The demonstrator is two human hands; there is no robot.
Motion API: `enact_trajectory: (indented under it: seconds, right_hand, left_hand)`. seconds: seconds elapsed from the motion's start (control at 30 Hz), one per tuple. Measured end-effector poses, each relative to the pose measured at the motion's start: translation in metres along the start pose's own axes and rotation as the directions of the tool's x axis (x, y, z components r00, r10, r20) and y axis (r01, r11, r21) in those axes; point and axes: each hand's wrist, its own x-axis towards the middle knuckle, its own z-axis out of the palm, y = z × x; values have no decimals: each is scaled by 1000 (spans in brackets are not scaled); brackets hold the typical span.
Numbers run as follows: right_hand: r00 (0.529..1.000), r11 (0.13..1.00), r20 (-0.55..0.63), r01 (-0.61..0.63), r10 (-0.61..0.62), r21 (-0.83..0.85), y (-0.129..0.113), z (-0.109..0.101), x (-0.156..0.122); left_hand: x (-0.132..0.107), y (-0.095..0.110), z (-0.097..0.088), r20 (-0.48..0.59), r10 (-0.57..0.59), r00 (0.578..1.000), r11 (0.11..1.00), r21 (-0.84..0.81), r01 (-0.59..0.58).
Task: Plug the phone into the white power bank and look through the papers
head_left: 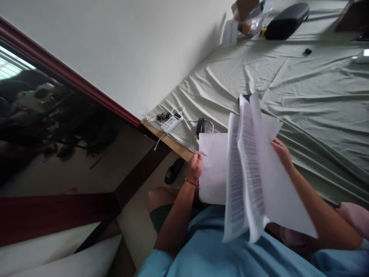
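Papers held over the bed edge.
We see left hand (196, 166) pinching a blank sheet (213, 169); right hand (281, 152) clasps printed pages (250, 169) (open bed (317, 100) beyond).

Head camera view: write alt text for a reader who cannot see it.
A person in a light blue shirt holds a sheaf of printed papers, the left hand gripping one blank-looking sheet's edge and the right hand behind the fanned pages. Beyond lies a bed with a pale green sheet, a white power strip and a dark case.
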Motion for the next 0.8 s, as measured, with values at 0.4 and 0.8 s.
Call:
enact_trajectory:
  seconds: [0.4,0.8]
  right_hand:
    - [1000,972,25,2,4,-236,16,16,-9]
    - [996,961,89,5,20,-277,20,15,-10]
  left_hand:
    - [1,-3,-1,-45,5,999,1000,11,-4]
    - [0,1,-1,27,65,998,996,-56,-63]
